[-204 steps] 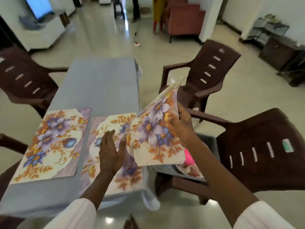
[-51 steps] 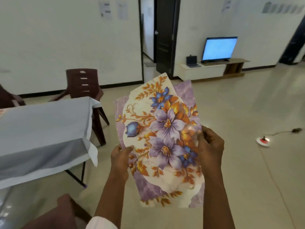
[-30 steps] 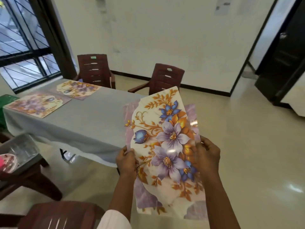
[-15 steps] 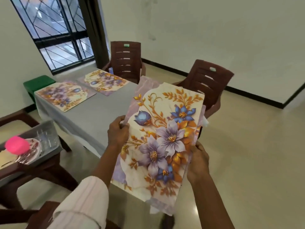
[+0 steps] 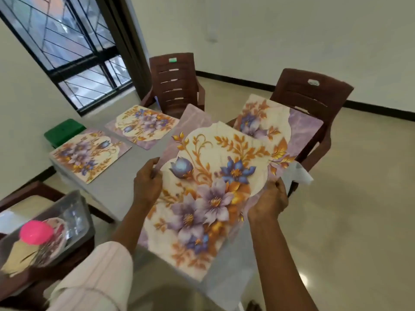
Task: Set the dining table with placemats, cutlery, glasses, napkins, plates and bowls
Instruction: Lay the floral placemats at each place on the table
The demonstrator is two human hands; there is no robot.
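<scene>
- Held placemats point(image 5: 213, 198) cover the table's point(image 5: 125, 176) near end — their count is unclear.
- The tub point(image 5: 76, 212) is cut by the left edge, its contents blurred.
- The left hand point(image 5: 147, 182) and right hand point(image 5: 268, 202) hide fingertips beneath.

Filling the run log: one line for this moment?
left hand: grips floral placemat | right hand: grips it | table: two laid placemats

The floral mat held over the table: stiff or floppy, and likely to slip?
Probably semi-stiff: the mat spans between the left hand and right hand, held only at its edges, without drooping. Likely light, since edge grips suffice. A second mat fans out behind it, so the two may slide apart.
</scene>
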